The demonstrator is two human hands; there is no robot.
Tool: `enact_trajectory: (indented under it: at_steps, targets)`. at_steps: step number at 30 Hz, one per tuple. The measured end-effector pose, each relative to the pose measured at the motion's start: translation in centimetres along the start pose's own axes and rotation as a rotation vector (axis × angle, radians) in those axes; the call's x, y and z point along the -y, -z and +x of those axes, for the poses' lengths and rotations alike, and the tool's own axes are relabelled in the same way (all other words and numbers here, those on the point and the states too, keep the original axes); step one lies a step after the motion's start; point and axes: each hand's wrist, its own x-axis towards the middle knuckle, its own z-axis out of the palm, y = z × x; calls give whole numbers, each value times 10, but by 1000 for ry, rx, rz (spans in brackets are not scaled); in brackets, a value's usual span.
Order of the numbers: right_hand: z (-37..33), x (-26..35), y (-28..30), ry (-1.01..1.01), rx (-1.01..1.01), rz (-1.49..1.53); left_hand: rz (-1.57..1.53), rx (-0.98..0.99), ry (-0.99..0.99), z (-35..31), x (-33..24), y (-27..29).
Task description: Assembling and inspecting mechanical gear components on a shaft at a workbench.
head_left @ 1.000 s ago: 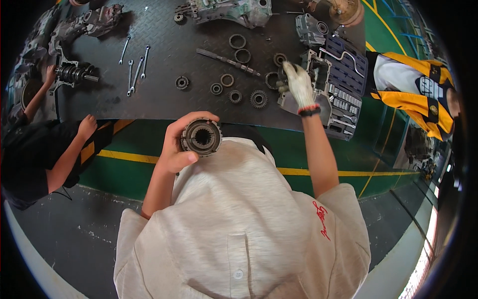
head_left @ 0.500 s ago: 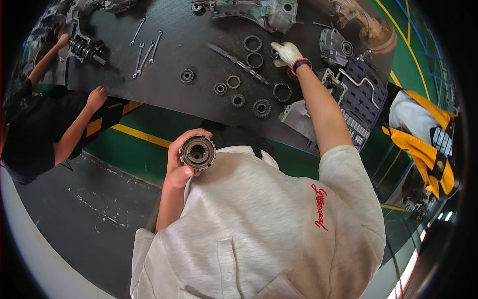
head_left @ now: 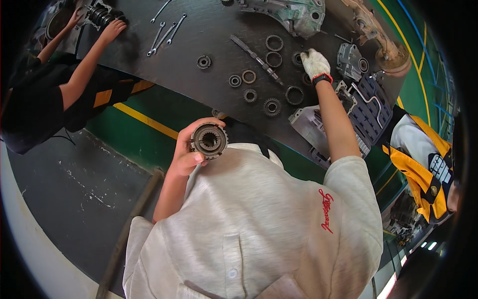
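Observation:
My left hand (head_left: 191,149), bare, is wrapped round a toothed gear hub (head_left: 209,140) in front of my chest. The splined bore of the hub faces up. Out over the dark workbench (head_left: 184,94) reaches my right hand (head_left: 315,65), in a white knit glove. Its fingers are curled at the right edge of a small gear (head_left: 297,59); what they hold, if anything, is hidden. Left of this hand lie two toothed rings (head_left: 274,43) and a splined shaft (head_left: 259,61). Nearer me are a larger ring (head_left: 294,95) and a gear wheel (head_left: 272,107).
A transmission housing (head_left: 294,15) stands at the back. A socket case (head_left: 368,107) and castings (head_left: 311,124) sit under and beside my right forearm. Several wrenches (head_left: 169,32) lie left. At the far left, a co-worker's hands (head_left: 113,31) are at a gear shaft (head_left: 102,15).
The view has shifted. My right hand has drawn back slightly rightward, and more of the small gear shows. The left hand still holds the hub. The co-worker's nearer hand has moved onto the shaft.

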Motion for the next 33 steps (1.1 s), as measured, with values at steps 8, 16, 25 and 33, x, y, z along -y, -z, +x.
enact_trajectory:
  at_steps: [8,16,25,33]
  targets:
    - [-99,151,-57,805,134,-186,-56,-29,-84,-10,9,6]
    - [-81,165,-100,763,205,-357,-75,-54,-98,-14,3,12]
    - [-195,203,91,518,148,1379,27,-62,-181,-9,0,18]
    - [-304,235,148,882,36,1375,19,4,-371,3,-13,18]
